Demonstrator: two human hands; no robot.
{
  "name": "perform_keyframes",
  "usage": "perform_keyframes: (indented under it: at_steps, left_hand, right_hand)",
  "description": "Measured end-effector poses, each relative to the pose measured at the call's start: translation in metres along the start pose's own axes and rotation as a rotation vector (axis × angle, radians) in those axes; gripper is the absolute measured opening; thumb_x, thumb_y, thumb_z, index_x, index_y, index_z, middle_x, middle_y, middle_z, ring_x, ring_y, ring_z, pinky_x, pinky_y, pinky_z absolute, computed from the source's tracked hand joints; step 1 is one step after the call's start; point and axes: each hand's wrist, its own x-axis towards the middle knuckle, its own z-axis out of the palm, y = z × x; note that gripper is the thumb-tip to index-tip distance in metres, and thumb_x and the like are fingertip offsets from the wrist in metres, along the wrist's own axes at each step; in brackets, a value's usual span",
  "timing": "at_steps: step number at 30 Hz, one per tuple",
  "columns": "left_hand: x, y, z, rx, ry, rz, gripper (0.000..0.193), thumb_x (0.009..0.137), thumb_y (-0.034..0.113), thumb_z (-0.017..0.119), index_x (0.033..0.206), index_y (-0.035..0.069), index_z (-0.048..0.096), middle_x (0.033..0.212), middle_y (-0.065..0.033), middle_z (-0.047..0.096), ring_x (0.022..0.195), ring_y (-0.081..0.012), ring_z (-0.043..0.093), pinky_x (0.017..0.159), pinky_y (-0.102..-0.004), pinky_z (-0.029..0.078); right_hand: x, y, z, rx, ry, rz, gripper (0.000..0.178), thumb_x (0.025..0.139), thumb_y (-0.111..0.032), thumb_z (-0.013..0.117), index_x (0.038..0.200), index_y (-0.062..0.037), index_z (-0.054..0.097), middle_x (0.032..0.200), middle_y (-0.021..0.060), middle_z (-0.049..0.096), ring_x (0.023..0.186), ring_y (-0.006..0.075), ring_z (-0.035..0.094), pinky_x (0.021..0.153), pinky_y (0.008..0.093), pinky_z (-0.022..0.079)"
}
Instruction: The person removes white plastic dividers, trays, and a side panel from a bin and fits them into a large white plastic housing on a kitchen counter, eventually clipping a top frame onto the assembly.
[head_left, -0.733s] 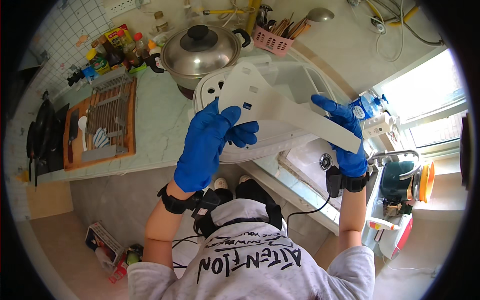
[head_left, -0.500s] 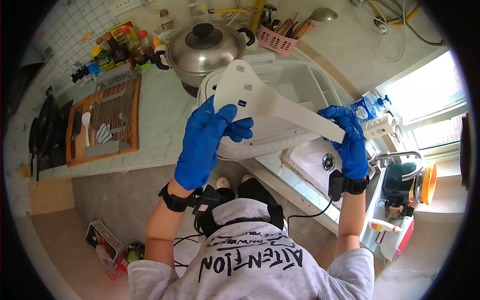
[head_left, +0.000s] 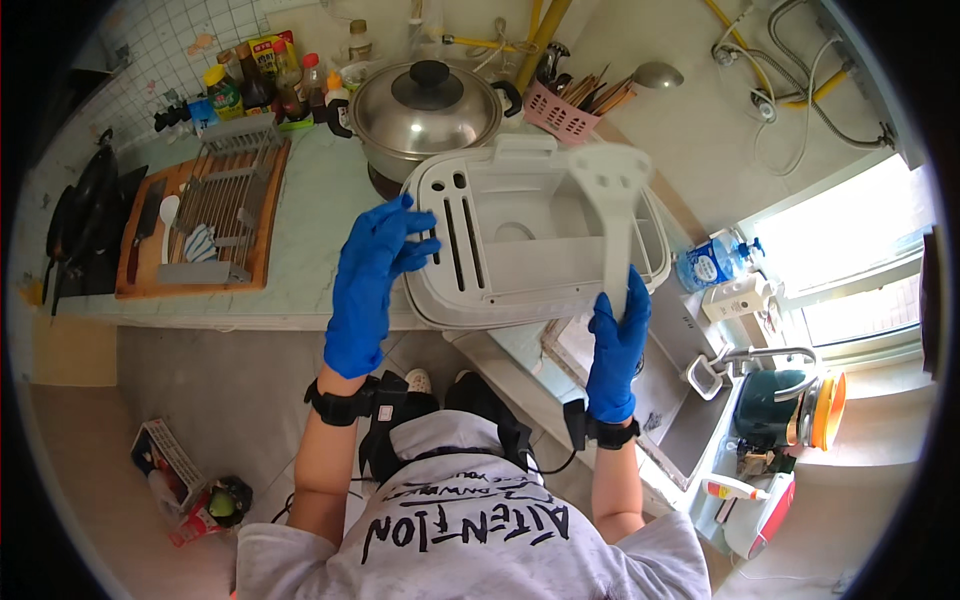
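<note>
My right hand (head_left: 620,350), in a blue glove, grips the narrow end of a white plastic T-shaped piece (head_left: 612,200). Its wide, holed end points up and away, over the right part of a white plastic storage box (head_left: 540,312). That box sits on the counter and has long slots and round holes on its left side, with open compartments beyond. My left hand (head_left: 370,275), also blue-gloved, hovers at the box's left edge with fingers apart and nothing in them. I cannot tell whether its fingertips touch the box.
Behind the box stand a lidded steel pot (head_left: 425,125) and a pink utensil basket (head_left: 560,112). To the left, a dish rack (head_left: 215,200) rests on a wooden cutting board (head_left: 262,240). A soap bottle (head_left: 712,264), sink (head_left: 690,400) and faucet (head_left: 790,362) are at the right.
My left hand has let go of the white T-shaped piece. My right hand has moved left and turned the piece upright, uncovering the box's slots.
</note>
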Motion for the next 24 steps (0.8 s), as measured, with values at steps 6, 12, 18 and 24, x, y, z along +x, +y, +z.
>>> perform_keyframes:
  at_steps: [6, 12, 18, 24]
  left_hand:
    - [-0.009, -0.013, -0.021, 0.178, 0.067, 0.014, 0.029, 0.088, 0.018, 0.045, 0.11, -0.002, 0.048, 0.093, -0.0076, 0.059, 0.083, -0.0133, 0.056, 0.078, -0.024, 0.042]
    - [-0.006, -0.026, -0.011, 0.241, 0.002, 0.095, 0.027, 0.087, 0.013, 0.045, 0.111, 0.0, 0.049, 0.1, -0.0073, 0.058, 0.089, -0.0142, 0.054, 0.084, -0.0262, 0.04]
    - [-0.011, -0.043, 0.011, 0.699, 0.074, 0.514, 0.038, 0.081, 0.004, 0.053, 0.118, 0.004, 0.044, 0.121, -0.0094, 0.046, 0.116, -0.0219, 0.039, 0.097, -0.0336, 0.03]
    - [-0.014, -0.062, 0.02, 0.992, -0.085, 0.612, 0.028, 0.073, 0.003, 0.062, 0.099, 0.005, 0.053, 0.121, -0.0141, 0.045, 0.115, -0.0336, 0.04, 0.092, -0.0385, 0.036]
  right_hand:
    - [-0.009, 0.043, -0.011, -0.064, 0.172, -0.052, 0.048, 0.082, -0.001, 0.053, 0.126, -0.006, 0.036, 0.117, 0.0033, 0.046, 0.087, 0.0078, 0.045, 0.073, 0.021, 0.04]
    - [-0.01, 0.045, -0.014, -0.116, 0.107, -0.079, 0.051, 0.081, 0.002, 0.052, 0.128, -0.006, 0.033, 0.123, 0.0029, 0.042, 0.091, 0.0082, 0.046, 0.076, 0.0208, 0.039]
    - [-0.016, 0.035, -0.016, -0.139, 0.157, -0.086, 0.061, 0.08, 0.007, 0.046, 0.135, -0.0099, 0.025, 0.137, -0.0016, 0.029, 0.083, 0.0039, 0.043, 0.064, 0.016, 0.037]
    - [-0.026, 0.05, -0.017, -0.038, 0.137, -0.034, 0.062, 0.082, 0.008, 0.043, 0.136, -0.0114, 0.022, 0.139, -0.0024, 0.026, 0.076, 0.0028, 0.039, 0.059, 0.0147, 0.035]
